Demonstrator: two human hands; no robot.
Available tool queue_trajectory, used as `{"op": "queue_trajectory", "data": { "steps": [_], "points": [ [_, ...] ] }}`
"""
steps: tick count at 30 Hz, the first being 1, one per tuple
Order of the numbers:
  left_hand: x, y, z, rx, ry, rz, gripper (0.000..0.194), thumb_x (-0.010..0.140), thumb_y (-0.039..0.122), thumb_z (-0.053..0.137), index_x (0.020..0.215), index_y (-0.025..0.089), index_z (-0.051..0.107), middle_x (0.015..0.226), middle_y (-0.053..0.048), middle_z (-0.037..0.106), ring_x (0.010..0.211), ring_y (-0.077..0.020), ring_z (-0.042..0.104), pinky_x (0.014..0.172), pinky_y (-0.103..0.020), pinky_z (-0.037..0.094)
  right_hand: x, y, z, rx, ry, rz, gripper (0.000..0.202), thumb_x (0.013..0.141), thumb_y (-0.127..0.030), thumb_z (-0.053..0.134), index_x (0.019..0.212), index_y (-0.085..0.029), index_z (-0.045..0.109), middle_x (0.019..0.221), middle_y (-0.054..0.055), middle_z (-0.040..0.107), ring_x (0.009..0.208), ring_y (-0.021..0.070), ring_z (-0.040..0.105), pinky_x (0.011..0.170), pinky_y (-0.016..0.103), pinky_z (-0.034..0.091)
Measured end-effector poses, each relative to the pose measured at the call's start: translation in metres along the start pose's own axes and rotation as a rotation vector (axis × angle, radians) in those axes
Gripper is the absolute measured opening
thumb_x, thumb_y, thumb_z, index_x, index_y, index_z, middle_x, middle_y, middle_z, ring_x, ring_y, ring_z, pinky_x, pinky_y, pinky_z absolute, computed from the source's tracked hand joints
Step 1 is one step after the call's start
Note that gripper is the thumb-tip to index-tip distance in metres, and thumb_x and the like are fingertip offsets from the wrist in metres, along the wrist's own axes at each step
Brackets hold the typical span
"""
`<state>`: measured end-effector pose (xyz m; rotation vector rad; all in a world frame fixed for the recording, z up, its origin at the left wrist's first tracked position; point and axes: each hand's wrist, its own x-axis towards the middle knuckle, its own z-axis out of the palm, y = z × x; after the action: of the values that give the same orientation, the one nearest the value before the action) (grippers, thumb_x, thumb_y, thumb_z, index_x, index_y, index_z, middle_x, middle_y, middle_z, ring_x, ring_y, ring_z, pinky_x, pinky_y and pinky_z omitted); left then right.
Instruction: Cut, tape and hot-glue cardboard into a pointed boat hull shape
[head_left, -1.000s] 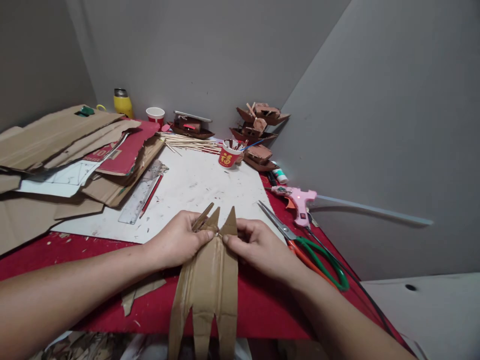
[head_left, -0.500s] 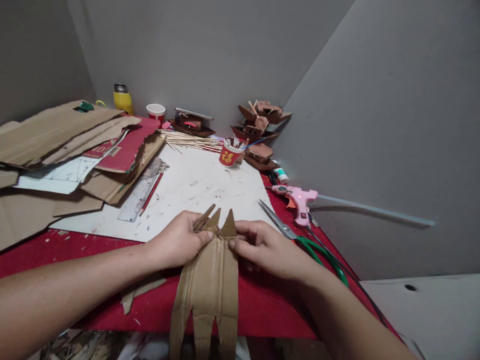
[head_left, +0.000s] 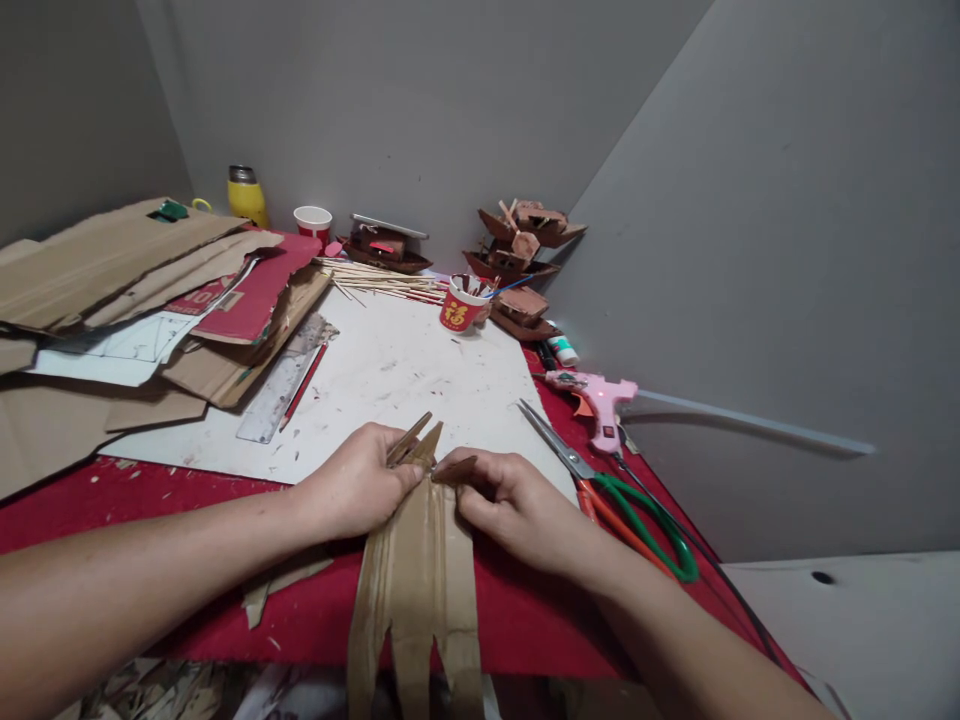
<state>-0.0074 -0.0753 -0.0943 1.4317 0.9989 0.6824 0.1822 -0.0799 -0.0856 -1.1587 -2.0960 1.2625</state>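
A brown cardboard piece (head_left: 416, 570) with pointed strips cut at both ends hangs over the table's front edge. My left hand (head_left: 364, 480) pinches its far end on the left side, thumb on top, with two pointed strips rising past the fingers. My right hand (head_left: 510, 495) grips the right strip at that end, its thumb beneath the folded tip. This right tip leans over toward the fingers, showing a dark face. Just right of my right hand lie scissors (head_left: 585, 465) with green and orange handles.
A pink glue gun (head_left: 600, 400) with a long glue stick rests at the right by the grey wall. Stacked cardboard (head_left: 112, 270) fills the left. A ruler (head_left: 277, 385), red pencil (head_left: 304, 388), thin sticks (head_left: 390, 284), red cup (head_left: 459, 310) and brown model boats (head_left: 517, 265) stand beyond.
The right pointed tip, upright before, is now bent over by my right hand, which has moved slightly left. The cardboard's near end has shifted a little right. My left hand stays in place.
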Motion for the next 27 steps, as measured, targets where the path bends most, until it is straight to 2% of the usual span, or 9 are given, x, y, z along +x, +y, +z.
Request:
{"op": "queue_trajectory", "data": {
  "steps": [4,8,11,14,16,19,22,27],
  "points": [
    [0.000,0.000,0.000,-0.001,-0.011,-0.013,0.015,0.079,0.026,0.054,0.077,0.015,0.063,0.066,0.002,0.057,0.060,-0.0139,0.048,0.059,-0.024,0.038,0.003,-0.008,0.000,0.229,-0.034,0.112,0.028,0.069,-0.009,0.043,0.087,-0.017,0.064,0.060,-0.006,0.052,0.055,0.0095,0.048,0.052,0.020,0.039],
    [0.000,0.000,0.000,-0.002,-0.020,-0.026,0.015,0.079,0.027,0.054,0.077,0.015,0.063,0.066,0.002,0.058,0.059,-0.0141,0.049,0.059,-0.024,0.039,0.004,-0.011,-0.003,0.267,-0.068,0.208,0.028,0.070,-0.010,0.047,0.092,-0.016,0.062,0.054,-0.009,0.045,0.040,0.0054,0.034,0.040,0.018,0.028],
    [0.000,0.000,0.001,-0.004,-0.024,-0.024,0.015,0.079,0.025,0.053,0.077,0.015,0.064,0.068,0.001,0.061,0.061,-0.0150,0.051,0.060,-0.025,0.040,0.003,-0.007,-0.002,0.236,-0.093,0.200,0.027,0.071,-0.009,0.046,0.094,-0.016,0.059,0.055,-0.008,0.046,0.043,0.0066,0.038,0.043,0.019,0.032],
    [0.000,-0.001,0.001,-0.009,-0.033,-0.009,0.014,0.079,0.022,0.053,0.080,0.015,0.066,0.074,0.000,0.064,0.067,-0.0161,0.054,0.064,-0.025,0.041,0.002,-0.003,0.003,0.132,-0.057,0.070,0.019,0.075,-0.009,0.045,0.087,-0.018,0.058,0.069,-0.004,0.054,0.061,0.0104,0.049,0.059,0.022,0.041],
    [0.000,-0.001,0.001,-0.003,-0.034,0.001,0.015,0.078,0.019,0.053,0.082,0.015,0.067,0.077,0.000,0.065,0.071,-0.0166,0.055,0.067,-0.025,0.041,0.001,-0.001,0.006,-0.001,-0.002,0.000,0.014,0.076,-0.009,0.045,0.081,-0.018,0.055,0.074,-0.002,0.056,0.069,0.0126,0.050,0.066,0.024,0.042],
    [0.000,-0.001,0.001,0.008,-0.035,-0.001,0.016,0.078,0.018,0.052,0.083,0.015,0.067,0.078,-0.001,0.066,0.071,-0.0167,0.056,0.067,-0.026,0.042,0.000,-0.001,0.007,-0.083,0.034,-0.006,0.014,0.076,-0.008,0.044,0.080,-0.018,0.053,0.074,-0.002,0.055,0.068,0.0131,0.049,0.065,0.025,0.040],
    [0.001,-0.001,0.000,0.005,-0.036,-0.007,0.016,0.080,0.021,0.053,0.083,0.015,0.067,0.075,-0.001,0.066,0.068,-0.0164,0.056,0.065,-0.026,0.042,0.000,-0.003,0.002,0.038,0.017,0.020,0.016,0.079,-0.010,0.045,0.087,-0.018,0.056,0.078,-0.001,0.057,0.074,0.0143,0.053,0.070,0.025,0.043],
    [0.002,-0.002,0.001,-0.007,-0.044,-0.005,0.016,0.080,0.024,0.054,0.083,0.015,0.067,0.079,-0.002,0.067,0.070,-0.0171,0.056,0.067,-0.026,0.044,-0.001,-0.004,-0.005,0.122,0.096,0.095,0.006,0.081,-0.020,0.051,0.079,-0.017,0.055,0.068,-0.002,0.050,0.060,0.0117,0.045,0.055,0.023,0.036]
  ]
}}
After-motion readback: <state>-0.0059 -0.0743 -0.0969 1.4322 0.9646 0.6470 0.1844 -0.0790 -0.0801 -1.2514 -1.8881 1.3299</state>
